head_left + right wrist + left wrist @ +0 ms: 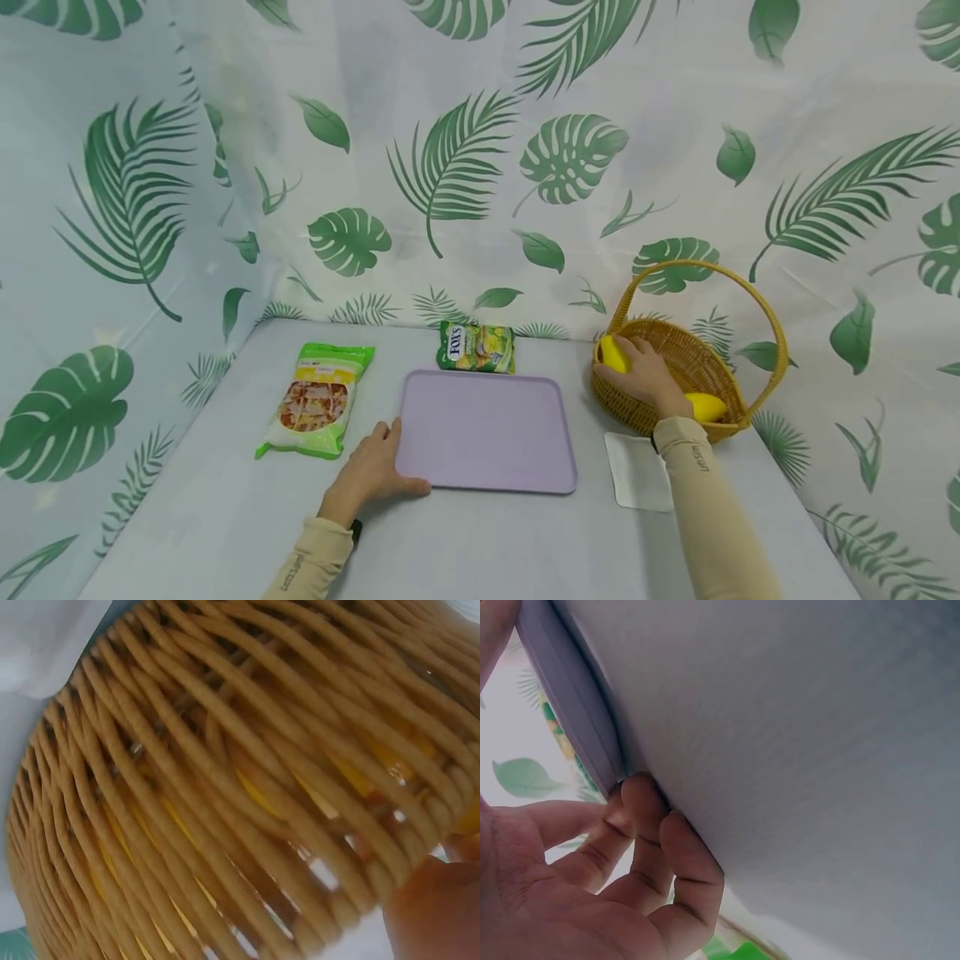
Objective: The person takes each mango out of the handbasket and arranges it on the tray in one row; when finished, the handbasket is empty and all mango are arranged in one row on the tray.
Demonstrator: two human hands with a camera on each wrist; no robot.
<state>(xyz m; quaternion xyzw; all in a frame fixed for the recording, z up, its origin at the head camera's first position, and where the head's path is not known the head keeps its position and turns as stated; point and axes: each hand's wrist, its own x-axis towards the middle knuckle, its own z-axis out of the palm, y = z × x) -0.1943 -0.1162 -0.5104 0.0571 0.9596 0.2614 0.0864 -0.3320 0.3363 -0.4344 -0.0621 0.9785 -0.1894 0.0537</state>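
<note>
A pale purple tray (487, 432) lies flat on the table. My left hand (375, 467) grips its near left corner, thumb along the front edge and fingers at the left edge. In the left wrist view, the curled fingers (694, 859) meet the tray rim (570, 697) and the tabletop. Over at the right, my right hand (641, 372) reaches into a wicker basket (678, 346) and holds a smooth yellow fruit (614, 354), its kind unclear, by the left rim. A second yellow fruit (707, 407) sits in the basket's near side. Woven cane (225, 750) hides most of the right hand in its wrist view.
A green and white food bag (317, 402) lies left of the tray. Behind the tray is a green FOX'S candy bag (476, 347). A white square (637, 472) lies before the basket, partly under the right sleeve. The basket's tall handle (776, 333) arches above it.
</note>
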